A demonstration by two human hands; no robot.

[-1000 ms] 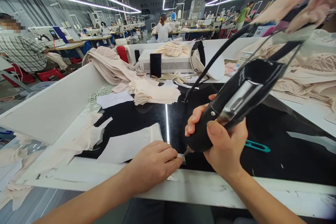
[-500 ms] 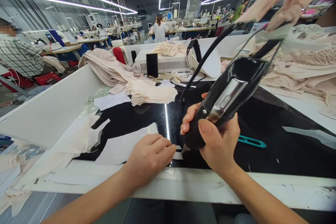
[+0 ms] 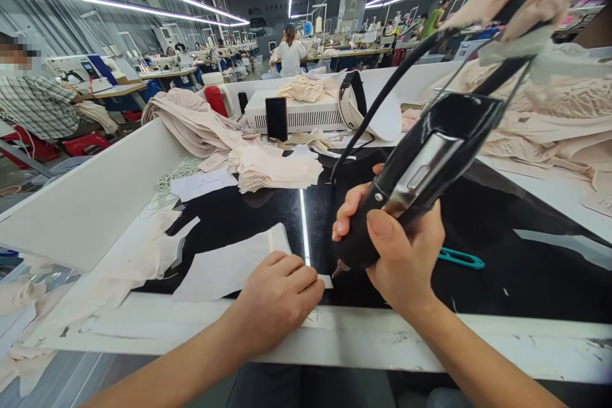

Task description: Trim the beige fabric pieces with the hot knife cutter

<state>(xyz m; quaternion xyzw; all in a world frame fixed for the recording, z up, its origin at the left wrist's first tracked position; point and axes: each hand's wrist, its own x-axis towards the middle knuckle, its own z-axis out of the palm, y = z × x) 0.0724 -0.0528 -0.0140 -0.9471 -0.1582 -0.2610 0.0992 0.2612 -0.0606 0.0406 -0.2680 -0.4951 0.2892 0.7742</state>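
Note:
My right hand [image 3: 399, 255] is closed round a black handheld cutting tool [image 3: 421, 172] with a silver trigger plate. Its pointed tip sits just above the black glass tabletop [image 3: 502, 248], right beside a small white strip end [image 3: 326, 280]. A black cable rises from the tool toward the upper right. My left hand [image 3: 280, 296] rests knuckles up with fingers curled, pressing that strip against the table's front edge. A white sheet of fabric [image 3: 229, 264] lies just left of that hand.
A teal thread snipper [image 3: 461, 259] lies right of my right hand. Stacks of beige fabric pieces [image 3: 275, 169] and a white machine box [image 3: 306, 113] sit behind. More beige lace lies at right [image 3: 549, 121]. A seated person in a checked shirt [image 3: 36, 105] works at far left.
The tool tip and my right hand shifted slightly right and up. My left hand slid a little toward the front edge, still on the strip.

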